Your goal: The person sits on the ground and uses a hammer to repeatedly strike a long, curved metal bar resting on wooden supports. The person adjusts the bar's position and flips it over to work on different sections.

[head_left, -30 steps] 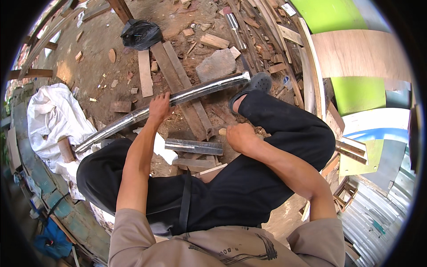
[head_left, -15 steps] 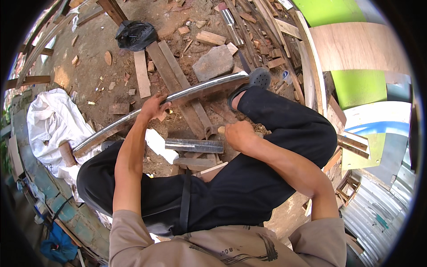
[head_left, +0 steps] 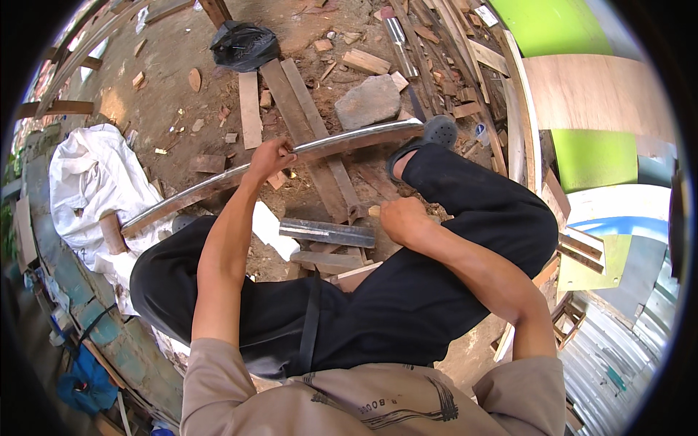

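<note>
My left hand (head_left: pixel 269 157) is closed around a long, slightly bowed shiny metal strip (head_left: pixel 349 139) that runs from lower left to my shoe at the upper right. My right hand (head_left: pixel 402 219) is closed on a short wooden handle of a tool whose head (head_left: pixel 358 211) lies just to its left; the tool's kind is hard to tell. A short dark metal bar (head_left: pixel 327 232) lies on the ground below the strip, right beside that hand. My knees in black trousers frame both hands.
Wooden planks (head_left: pixel 305 123), a grey stone block (head_left: pixel 367 102), a black bag (head_left: pixel 243 45) and scattered wood scraps lie on the dirt ahead. A white sack (head_left: pixel 87 182) is at left. Stacked boards and green panels (head_left: pixel 592 156) stand at right.
My left hand and the long metal strip have shifted slightly upward and to the right. My right hand has stayed by the short bar.
</note>
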`<state>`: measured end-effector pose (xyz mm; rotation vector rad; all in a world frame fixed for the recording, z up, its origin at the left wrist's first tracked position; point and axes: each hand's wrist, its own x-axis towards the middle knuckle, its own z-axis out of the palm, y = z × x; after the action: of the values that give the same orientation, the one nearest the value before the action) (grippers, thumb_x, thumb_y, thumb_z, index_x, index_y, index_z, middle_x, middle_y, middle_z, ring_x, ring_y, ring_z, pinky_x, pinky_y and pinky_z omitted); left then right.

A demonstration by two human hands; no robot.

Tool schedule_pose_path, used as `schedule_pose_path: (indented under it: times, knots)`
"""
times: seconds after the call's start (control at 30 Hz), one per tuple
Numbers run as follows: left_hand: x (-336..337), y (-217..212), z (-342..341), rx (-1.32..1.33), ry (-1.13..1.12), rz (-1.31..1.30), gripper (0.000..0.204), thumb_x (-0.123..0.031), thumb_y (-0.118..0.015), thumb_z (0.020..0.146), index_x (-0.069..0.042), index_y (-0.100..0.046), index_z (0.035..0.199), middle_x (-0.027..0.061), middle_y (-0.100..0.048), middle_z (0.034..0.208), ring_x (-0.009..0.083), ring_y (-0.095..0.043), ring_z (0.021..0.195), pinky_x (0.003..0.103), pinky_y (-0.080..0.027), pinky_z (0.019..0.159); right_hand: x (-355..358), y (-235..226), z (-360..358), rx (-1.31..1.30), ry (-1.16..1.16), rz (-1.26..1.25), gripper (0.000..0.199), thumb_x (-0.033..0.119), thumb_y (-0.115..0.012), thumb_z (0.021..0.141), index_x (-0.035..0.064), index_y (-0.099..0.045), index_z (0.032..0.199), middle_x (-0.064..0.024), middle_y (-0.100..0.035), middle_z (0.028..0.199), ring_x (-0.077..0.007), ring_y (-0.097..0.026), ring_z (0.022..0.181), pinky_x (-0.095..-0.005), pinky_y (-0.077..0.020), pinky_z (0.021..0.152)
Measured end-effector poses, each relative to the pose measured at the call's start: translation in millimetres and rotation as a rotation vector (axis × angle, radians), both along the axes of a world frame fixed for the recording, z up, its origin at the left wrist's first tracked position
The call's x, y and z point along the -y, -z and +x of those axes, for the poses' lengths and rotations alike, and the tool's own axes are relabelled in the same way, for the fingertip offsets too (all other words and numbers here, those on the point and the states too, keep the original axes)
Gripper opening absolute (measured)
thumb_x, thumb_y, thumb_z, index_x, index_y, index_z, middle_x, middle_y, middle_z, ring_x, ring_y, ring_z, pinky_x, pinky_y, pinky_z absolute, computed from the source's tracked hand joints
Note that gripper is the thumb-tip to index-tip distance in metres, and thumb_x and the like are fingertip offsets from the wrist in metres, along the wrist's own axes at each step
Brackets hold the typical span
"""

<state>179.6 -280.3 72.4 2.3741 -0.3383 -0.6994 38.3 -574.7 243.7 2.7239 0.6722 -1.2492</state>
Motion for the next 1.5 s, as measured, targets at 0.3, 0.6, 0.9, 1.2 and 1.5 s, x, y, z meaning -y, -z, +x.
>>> schedule_pose_path:
  times: [0.3, 0.6, 0.9, 1.2, 1.5]
  knots:
    - [-14, 15, 20, -0.226, -0.595, -0.215, 0.048, -0.050, -0.063, 0.086, -0.003, -0.073, 0.089, 0.0119, -0.070, 0.080, 0.0194, -0.067, 0.077, 0.034, -0.052, 0.073, -12, -15, 11, -0.045, 0.030, -0.029, 0.023, 0.012, -0.059, 0.085, -0.0003, -0.064, 0.103, -0.0150, -0.071, 0.091, -0.0304, -0.072, 0.083, -0.0409, -0.0562, 0.069]
    - [-13, 44, -34, 0.160, -0.259, 0.113, 0.036, -0.045, -0.067, 0.082, -0.018, -0.075, 0.103, 0.0120, -0.066, 0.111, 0.0326, -0.059, 0.109, 0.050, -0.044, 0.093, -7, -9, 6, -0.007, -0.005, -0.033, 0.021, 0.013, -0.057, 0.086, -0.0002, -0.062, 0.103, -0.0139, -0.071, 0.091, -0.0303, -0.072, 0.081, -0.0434, -0.0562, 0.066]
    - [-7, 36, -17, -0.047, -0.251, 0.163, 0.028, -0.040, -0.067, 0.083, -0.022, -0.075, 0.103, 0.0083, -0.068, 0.115, 0.0300, -0.061, 0.109, 0.053, -0.041, 0.095, -5, -11, 6, -0.033, -0.010, -0.033, 0.022, 0.014, -0.057, 0.086, -0.0008, -0.062, 0.101, -0.0164, -0.071, 0.088, -0.0313, -0.071, 0.080, -0.0424, -0.0557, 0.068]
    - [-15, 57, 1, -0.271, -0.257, 0.167, 0.036, -0.046, -0.061, 0.085, -0.022, -0.072, 0.110, 0.0066, -0.069, 0.116, 0.0296, -0.061, 0.113, 0.054, -0.040, 0.096, -13, -10, 11, -0.057, -0.020, -0.076, 0.023, 0.012, -0.055, 0.087, -0.0022, -0.063, 0.104, -0.0185, -0.071, 0.093, -0.0310, -0.071, 0.087, -0.0412, -0.0561, 0.072]
    - [-3, 53, -1, -0.292, -0.371, 0.165, 0.039, -0.047, -0.060, 0.085, -0.020, -0.072, 0.110, 0.0072, -0.069, 0.115, 0.0288, -0.061, 0.113, 0.052, -0.036, 0.099, -8, 6, 8, 0.020, -0.057, -0.010, 0.018, 0.013, -0.055, 0.086, -0.0005, -0.060, 0.098, -0.0166, -0.070, 0.081, -0.0328, -0.071, 0.074, -0.0434, -0.0551, 0.062]
